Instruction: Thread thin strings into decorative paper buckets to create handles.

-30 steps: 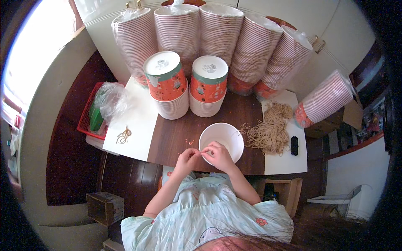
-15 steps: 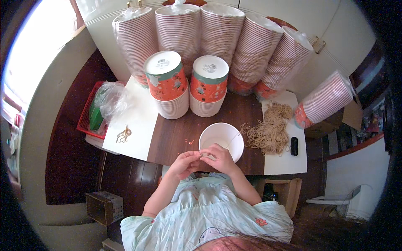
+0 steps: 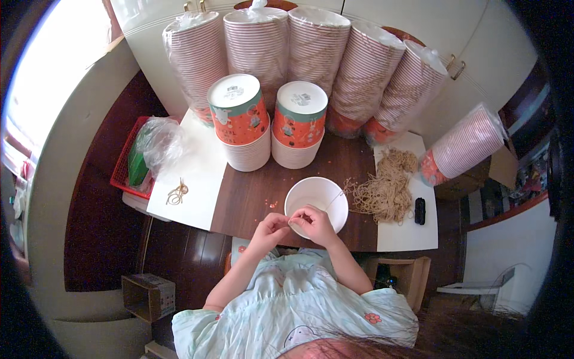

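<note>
At surface [image 3: 263, 191] front edge: left hand [image 3: 270, 229] and right hand [image 3: 312, 222], both grips pinched shut on thin string [image 3: 332, 200] over white paper bowl [image 3: 316, 202]. Limp, light, slippery; best pinched near end.

Both hands, the left hand [image 3: 270, 228] and the right hand [image 3: 314, 222], meet at the near rim of a white paper bowl [image 3: 317, 200] on the table [image 3: 251, 194], pinching a thin string. A heap of tan strings [image 3: 382, 191] lies just right of the bowl
</note>
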{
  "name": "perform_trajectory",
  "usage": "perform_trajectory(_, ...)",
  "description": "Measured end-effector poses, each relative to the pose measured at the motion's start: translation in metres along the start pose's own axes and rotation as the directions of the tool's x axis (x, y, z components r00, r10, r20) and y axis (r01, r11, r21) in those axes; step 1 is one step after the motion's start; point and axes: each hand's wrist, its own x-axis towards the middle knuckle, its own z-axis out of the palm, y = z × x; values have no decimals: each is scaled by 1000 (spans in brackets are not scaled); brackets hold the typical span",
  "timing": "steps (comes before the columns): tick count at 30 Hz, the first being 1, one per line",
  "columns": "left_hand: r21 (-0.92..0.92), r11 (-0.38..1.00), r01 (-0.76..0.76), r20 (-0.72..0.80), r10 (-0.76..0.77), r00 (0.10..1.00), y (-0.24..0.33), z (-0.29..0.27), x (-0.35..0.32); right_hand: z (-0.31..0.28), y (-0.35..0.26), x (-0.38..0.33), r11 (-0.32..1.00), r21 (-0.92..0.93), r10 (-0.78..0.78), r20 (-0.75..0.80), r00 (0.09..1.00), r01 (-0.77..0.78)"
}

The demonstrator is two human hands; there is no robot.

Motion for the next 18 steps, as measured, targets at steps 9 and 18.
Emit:
perform_trajectory(9, 18, 995, -102, -65, 102, 993, 8, 2, 1, -2, -3, 0, 998, -8, 70, 58, 996, -70)
perform_trajectory(18, -189, 982, -22, -49, 13, 999, 11, -3, 1, -4, 1, -1, 998, -17, 60, 47, 997, -59)
